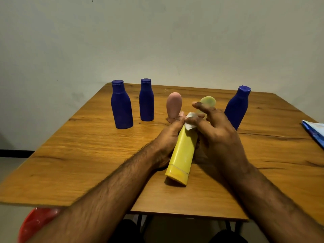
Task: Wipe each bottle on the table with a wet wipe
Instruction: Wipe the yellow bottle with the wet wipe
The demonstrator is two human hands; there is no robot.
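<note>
We held yellow tube (pixel 182 153) near table (pixel 70 155) middle, cap end near us, long way pointing far and a bit right. Left hand (pixel 168 139) gripped tube's left side. Right hand (pixel 217 135) pinched wet wipe (pixel 190 122) on far end, other fingers spread. Both hands touching tube. Blue bottles (pixel 121 106) stood farther off.

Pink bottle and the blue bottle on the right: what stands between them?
In the head view, a pale green bottle stands between the pink bottle and the right blue bottle, partly hidden behind the right hand fingers.
</note>
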